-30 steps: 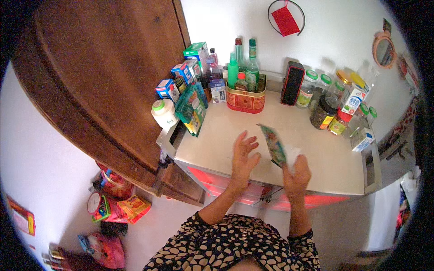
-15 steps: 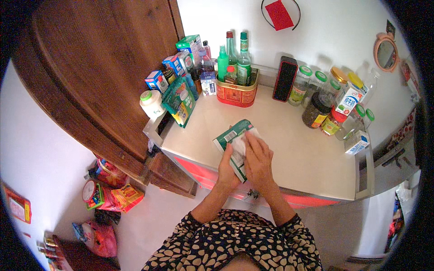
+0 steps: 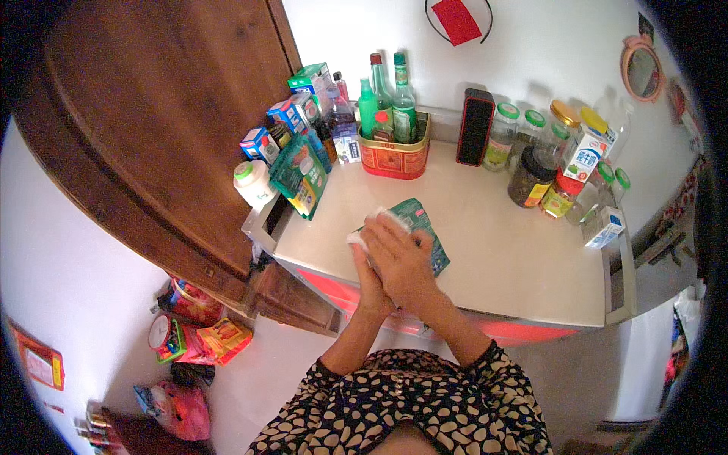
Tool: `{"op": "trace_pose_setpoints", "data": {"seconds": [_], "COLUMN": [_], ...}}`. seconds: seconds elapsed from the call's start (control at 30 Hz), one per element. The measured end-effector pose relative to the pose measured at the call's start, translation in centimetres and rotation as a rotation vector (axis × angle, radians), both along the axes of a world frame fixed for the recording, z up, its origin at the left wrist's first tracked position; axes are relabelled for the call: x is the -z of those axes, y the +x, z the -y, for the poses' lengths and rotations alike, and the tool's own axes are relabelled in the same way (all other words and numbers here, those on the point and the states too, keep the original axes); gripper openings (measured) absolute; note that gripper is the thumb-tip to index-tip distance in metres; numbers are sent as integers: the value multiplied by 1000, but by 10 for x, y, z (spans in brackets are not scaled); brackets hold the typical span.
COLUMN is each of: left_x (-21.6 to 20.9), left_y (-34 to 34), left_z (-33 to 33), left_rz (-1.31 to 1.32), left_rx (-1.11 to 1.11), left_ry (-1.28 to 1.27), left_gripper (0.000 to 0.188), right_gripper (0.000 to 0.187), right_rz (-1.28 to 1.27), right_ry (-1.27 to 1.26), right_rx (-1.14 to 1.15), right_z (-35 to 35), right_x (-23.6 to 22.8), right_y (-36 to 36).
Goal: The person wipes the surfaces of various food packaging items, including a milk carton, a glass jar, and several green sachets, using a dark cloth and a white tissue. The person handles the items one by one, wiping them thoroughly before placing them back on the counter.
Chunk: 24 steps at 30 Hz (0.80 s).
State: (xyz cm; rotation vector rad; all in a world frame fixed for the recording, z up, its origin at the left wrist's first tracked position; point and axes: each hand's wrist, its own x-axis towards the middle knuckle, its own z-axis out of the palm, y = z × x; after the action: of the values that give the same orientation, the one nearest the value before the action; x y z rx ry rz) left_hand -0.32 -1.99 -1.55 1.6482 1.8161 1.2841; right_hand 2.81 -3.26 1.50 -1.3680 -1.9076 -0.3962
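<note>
- In the middle of the work: a flat green packet [image 3: 421, 216], over the near part of the pale surface [image 3: 523, 265], partly hidden by both hands and showing mostly to their right; resting there or held just clear, cannot tell.
- Over the packet's left part: a bunched white cloth [image 3: 356, 240], peeping out around the fingers.
- Right hand [image 3: 402, 262]: closed over the cloth, fingers close together and nearly straight, thumb apart toward the packet.
- Left hand [image 3: 369, 284]: lower and to the left, overlapped by the right, thumb up by the cloth; other fingers hidden, so no telling how far open, or whether gripping the packet.
- Just changed, compared with half a second ago: packet turned, its pale barcode panel no longer in sight and a darker green face showing instead; cloth shifted to the left side; hands drawn together into an overlap.
- Meaning for the work, as a judgement: another portion of the packet now under the cloth, with rubbing or wiping apparently under way.
- Farther back, well apart from both hands and seemingly untouched: a red tin [image 3: 393, 161] of bottles, a black speaker [image 3: 475, 127], lidded jars [image 3: 501, 140], and a standing green pouch [image 3: 302, 182] at left.
</note>
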Motion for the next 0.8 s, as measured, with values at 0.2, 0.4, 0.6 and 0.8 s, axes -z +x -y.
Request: {"op": "trace_pose_setpoints", "data": {"seconds": [0.2,0.4,0.6,0.8], "left_x": [-4,6,31,13], "left_y": [-44,-39,-56,-46], "left_z": [-7,-19,-51,-31], "left_rz": [1708,1814,1851,1775], "left_rx": [772,787,1139,949], "left_ry": [-556,-569,-371,-522], "left_gripper": [56,60,54,56], "right_gripper": [39,34,41,39], "right_rz": [-49,-238,-230,-237], "right_ry": [-37,-4,-14,-3], "right_rx": [259,275,54,-69], "right_z": [-6,18,44,14], "right_x": [-10,38,44,24], "right_y": [21,17,-15,14]}}
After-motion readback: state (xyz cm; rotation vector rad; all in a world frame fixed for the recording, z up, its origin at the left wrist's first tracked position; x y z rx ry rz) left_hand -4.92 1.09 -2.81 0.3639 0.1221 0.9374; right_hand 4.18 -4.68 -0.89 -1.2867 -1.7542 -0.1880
